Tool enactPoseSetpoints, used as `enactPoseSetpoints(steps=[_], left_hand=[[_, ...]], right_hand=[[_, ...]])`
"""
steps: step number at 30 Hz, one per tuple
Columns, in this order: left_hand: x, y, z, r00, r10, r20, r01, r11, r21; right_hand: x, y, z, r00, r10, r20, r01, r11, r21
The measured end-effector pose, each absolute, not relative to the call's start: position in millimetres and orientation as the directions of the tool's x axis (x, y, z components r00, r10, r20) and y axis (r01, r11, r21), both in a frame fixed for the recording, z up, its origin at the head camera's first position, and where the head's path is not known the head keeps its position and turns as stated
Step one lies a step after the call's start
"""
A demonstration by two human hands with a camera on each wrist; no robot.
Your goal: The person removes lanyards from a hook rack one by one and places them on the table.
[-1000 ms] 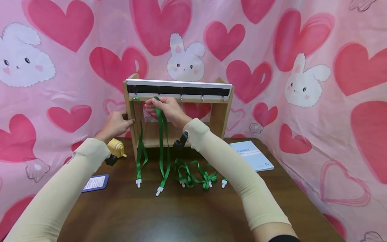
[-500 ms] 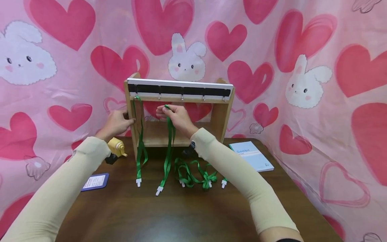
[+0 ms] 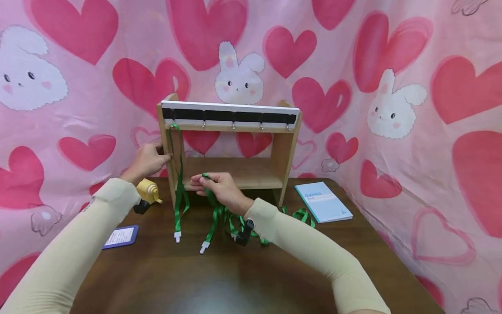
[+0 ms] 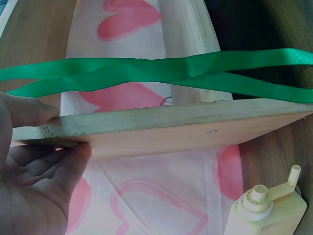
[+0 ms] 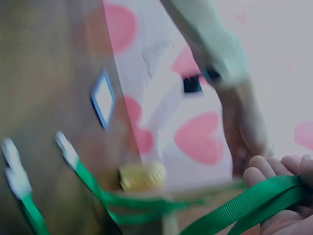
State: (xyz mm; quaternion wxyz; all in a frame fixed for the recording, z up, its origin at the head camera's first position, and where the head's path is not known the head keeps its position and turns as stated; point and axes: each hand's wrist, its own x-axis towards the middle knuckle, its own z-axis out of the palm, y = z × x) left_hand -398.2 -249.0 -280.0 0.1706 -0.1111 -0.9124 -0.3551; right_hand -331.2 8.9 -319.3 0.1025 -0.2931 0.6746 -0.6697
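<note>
My left hand [image 3: 148, 162] grips the left side board of a wooden rack [image 4: 161, 122], thumb on one face and fingers on the other. From the rack's leftmost hook hangs one green lanyard [image 3: 180, 192] with a white clip at its lower end. In front of the lower shelf, my right hand [image 3: 221, 188] pinches a second green lanyard [image 5: 244, 203] between thumb and fingers. Its white clip [image 3: 205, 247] dangles low by the tabletop. More green lanyards [image 3: 301, 214] lie in a loose heap on the table, partly hidden behind my right wrist.
Several metal hooks line the rack's black strip [image 3: 235, 116]. A yellow pump bottle [image 3: 149, 190] stands left of the rack. A blue-framed card [image 3: 120, 237] lies at left, and a white-and-blue book [image 3: 323, 202] at right. Pink printed cloth hangs behind the table.
My right hand has come down from hook height to the lower shelf, the lanyard still in its pinch. The left hand keeps its grip on the side board.
</note>
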Motion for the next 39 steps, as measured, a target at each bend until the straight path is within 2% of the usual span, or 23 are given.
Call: enactPoseSetpoints(steps=[13,17,24,28,34,39], left_hand=[[-396,-249,-275,-0.927,0.075,0.367,0.303,0.728,0.615],[-397,-248,-273,-0.924,0.080,0.373,0.315,0.713,0.627],[-395,-248,-276,-0.922,0.084,0.379,0.316,0.731,0.605],[-395,-248,-278,-0.927,0.091,0.365,0.313,0.726,0.612],[-394,-251,-275,-0.924,0.081,0.374,0.307,0.742,0.596],[-393,-249,-278,-0.920,0.095,0.380,0.315,0.755,0.575]], right_hand=[[-266,-1,-351,-0.693,-0.706,0.147,-0.105,-0.103,-0.989],[-263,-6,-350,-0.698,-0.697,0.166,-0.115,-0.120,-0.986],[-296,-11,-362,-0.826,-0.490,0.278,-0.229,-0.159,-0.960],[-332,-10,-382,-0.904,-0.357,0.236,-0.212,-0.106,-0.972],[-376,-14,-415,-0.940,-0.296,0.171,-0.171,-0.026,-0.985],[-384,-13,-434,-0.954,-0.263,0.142,-0.157,0.040,-0.987]])
